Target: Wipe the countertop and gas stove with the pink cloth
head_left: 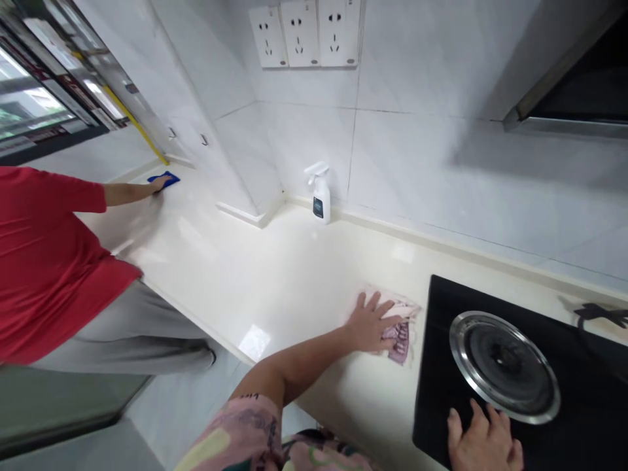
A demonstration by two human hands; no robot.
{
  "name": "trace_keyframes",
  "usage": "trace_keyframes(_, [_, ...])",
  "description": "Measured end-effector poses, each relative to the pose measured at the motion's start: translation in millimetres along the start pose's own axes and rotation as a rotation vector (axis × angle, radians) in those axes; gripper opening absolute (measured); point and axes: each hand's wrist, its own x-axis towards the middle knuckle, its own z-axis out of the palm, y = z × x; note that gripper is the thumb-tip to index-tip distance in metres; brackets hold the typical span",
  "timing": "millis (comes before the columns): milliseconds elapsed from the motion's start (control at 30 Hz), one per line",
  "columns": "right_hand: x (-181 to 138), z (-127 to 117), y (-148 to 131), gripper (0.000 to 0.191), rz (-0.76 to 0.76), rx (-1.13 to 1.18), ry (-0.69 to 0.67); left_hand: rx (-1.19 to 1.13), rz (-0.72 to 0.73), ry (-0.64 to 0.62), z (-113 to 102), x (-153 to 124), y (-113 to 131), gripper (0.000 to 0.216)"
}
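Observation:
My left hand (371,325) lies flat on a pink and white patterned cloth (401,343), its fingers spread, pressing it onto the white countertop (294,281). The cloth sits just left of the black cooktop (436,366). My right hand (485,439) rests at the cooktop's near side with fingers apart and nothing in it. Its fingertips are close to the round metal burner ring (524,413); whether they touch it I cannot tell. Part of the right hand is cut off by the lower picture edge.
A white spray bottle (321,199) stands against the tiled wall below several sockets (299,36). To the left, a person in a red shirt (53,248) has a hand on a blue cloth (171,178). A dark hood (583,98) juts out above the cooktop.

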Motion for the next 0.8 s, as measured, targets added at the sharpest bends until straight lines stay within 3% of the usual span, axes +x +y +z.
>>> trace_keyframes(167, [-0.9,5.7,6.6,0.056,0.026,0.024,-0.009,0.026,-0.32,-0.081,-49.7,68.6,-64.3,0.071])
trace_keyframes(267, [-1.3,7.4,9.2,0.056,0.047,0.02,-0.013,0.044,-0.479,-0.07,-72.4,72.6,-112.9,0.074])
trace_keyframes(400, [-1.3,5.3,8.9,0.058,0.022,0.012,-0.007,0.111,-0.68,-0.072,-99.4,28.9,-169.4,0.079])
trace_keyframes(533, [0.7,0.4,4.4,0.058,0.0,0.029,0.018,0.167,-0.768,-0.12,-129.5,-29.5,-204.2,0.083])
trace_keyframes(633, [2.5,-2.5,0.6,0.056,-0.002,0.04,0.033,0.174,-0.843,-0.118,-138.1,-69.5,-208.5,0.079])
trace_keyframes(800, [3.7,-5.9,-3.5,0.057,-0.027,0.03,0.051,0.162,-0.963,-0.073,-119.3,-102.7,-181.1,0.079])
